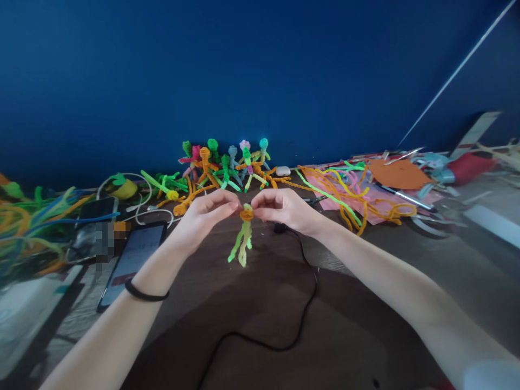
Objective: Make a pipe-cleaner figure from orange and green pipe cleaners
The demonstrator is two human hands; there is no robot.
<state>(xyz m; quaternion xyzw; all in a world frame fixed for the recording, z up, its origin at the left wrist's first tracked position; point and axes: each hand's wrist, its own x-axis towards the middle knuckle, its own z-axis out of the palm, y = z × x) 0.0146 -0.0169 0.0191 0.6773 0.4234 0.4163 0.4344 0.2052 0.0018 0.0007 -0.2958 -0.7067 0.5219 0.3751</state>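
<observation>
Gripping a small, fuzzy pipe-cleaner piece, coiled in orange with light green and pale yellow strands (246,214), from both sides. Pinching at its left edge with thumb and fingertips of the left hand (205,215); pinching likewise at its right edge with the right hand (286,208). Can't tell exactly which bit of wire is caught in either pinch, hidden by fingers.

To handle well: hold the coil steady with one pinch, work small turns with the other. Press lightly, so as not to flatten the fuzz or squash the rounded shape. Lay any turn snug against the last, no gaps. Tuck sharp wire ends inward, away from fingertips. Avoid tugging the hanging strands, or risk loosening the coil.

As for looks: compact and orange round the middle, topped with a pale yellow-green tuft between the hands. Trailing below the fingertips in slim, slightly wavy strands, brighter green at the left tip, yellowish at the tip beside it. Roughly upright, seen over the dark brown wooden table (252,303), just nearer than a row of multicoloured fuzzy figures (205,162) beyond both hands. Too blurred to count strands.
</observation>
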